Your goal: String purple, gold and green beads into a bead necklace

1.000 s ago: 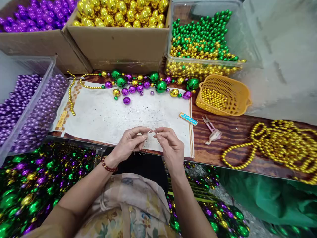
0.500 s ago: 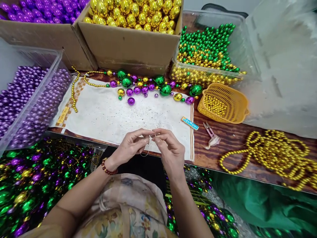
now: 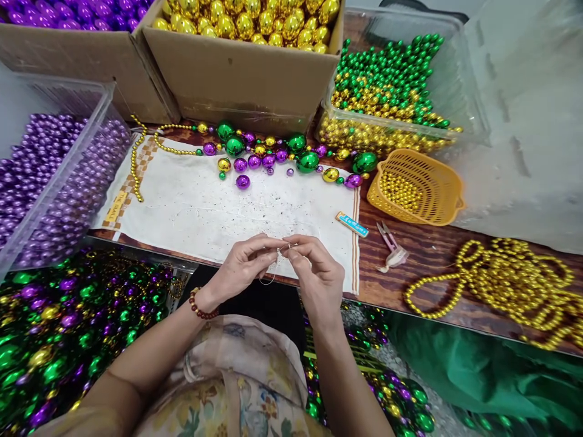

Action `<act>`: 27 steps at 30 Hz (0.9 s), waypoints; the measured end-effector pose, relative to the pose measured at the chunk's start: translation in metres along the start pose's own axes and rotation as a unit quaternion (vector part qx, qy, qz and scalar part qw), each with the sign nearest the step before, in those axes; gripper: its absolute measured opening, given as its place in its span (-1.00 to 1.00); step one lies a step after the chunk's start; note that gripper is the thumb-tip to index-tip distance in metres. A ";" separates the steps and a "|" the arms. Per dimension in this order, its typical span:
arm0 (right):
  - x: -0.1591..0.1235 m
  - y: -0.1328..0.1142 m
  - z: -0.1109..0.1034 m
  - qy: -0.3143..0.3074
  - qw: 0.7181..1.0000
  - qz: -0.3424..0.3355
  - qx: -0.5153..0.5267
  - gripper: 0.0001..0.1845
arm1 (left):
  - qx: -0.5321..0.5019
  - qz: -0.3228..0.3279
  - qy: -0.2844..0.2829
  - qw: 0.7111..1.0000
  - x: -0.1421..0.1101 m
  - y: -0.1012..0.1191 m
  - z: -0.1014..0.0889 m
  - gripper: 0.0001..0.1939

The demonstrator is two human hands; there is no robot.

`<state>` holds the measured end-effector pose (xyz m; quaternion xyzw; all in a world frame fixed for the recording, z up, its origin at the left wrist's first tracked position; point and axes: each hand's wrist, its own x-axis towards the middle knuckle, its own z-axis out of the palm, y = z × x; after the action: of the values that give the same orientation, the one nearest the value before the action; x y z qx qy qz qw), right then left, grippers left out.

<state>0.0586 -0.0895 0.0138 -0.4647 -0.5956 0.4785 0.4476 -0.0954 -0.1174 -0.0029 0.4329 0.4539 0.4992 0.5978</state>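
Fingertips of my left hand and my right hand meet over the front edge of a white towel. Both are pinched on a thin pale thread, which hangs in a small loop below them. A tiny thin piece shows between the fingertips, too small to make out. Beyond my hands, a string of green, purple and gold beads lies along the towel's back edge, with a few loose beads in front. A blue packet and small thread snips lie to my right.
Cardboard boxes of gold balls and purple balls stand behind. Clear bins hold purple beads and green and gold beads. An orange basket and gold bead strands lie right. Bead garlands fill the lower left.
My fingers have shifted slightly while still pinching the thread, and the right hand is tilted a little differently. The whole view has moved slightly.
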 end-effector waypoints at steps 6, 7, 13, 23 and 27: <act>0.000 0.000 0.000 0.000 1.000 -0.003 -0.003 -0.81 | 0.013 0.010 -0.005 1.000 0.000 0.001 0.000 -0.77; 0.000 0.001 0.000 0.000 1.000 -0.002 -0.002 -0.81 | 0.018 0.011 -0.005 1.000 0.000 0.001 0.000 -0.77; 0.000 0.005 0.001 0.002 1.000 -0.001 0.003 -0.81 | 0.031 0.014 -0.007 0.999 0.000 0.001 -0.001 -0.77; 0.001 0.005 0.001 -0.001 1.000 0.007 0.006 -0.81 | 0.046 0.035 -0.016 0.998 0.000 0.000 -0.002 -0.76; 0.000 0.007 0.001 -0.005 1.000 0.012 0.019 -0.82 | 0.063 0.055 -0.023 0.996 0.000 0.002 -0.003 -0.76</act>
<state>0.0580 -0.0885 0.0069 -0.4607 -0.5831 0.4970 0.4480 -0.0991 -0.1172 -0.0015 0.5052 0.4458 0.4917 0.5516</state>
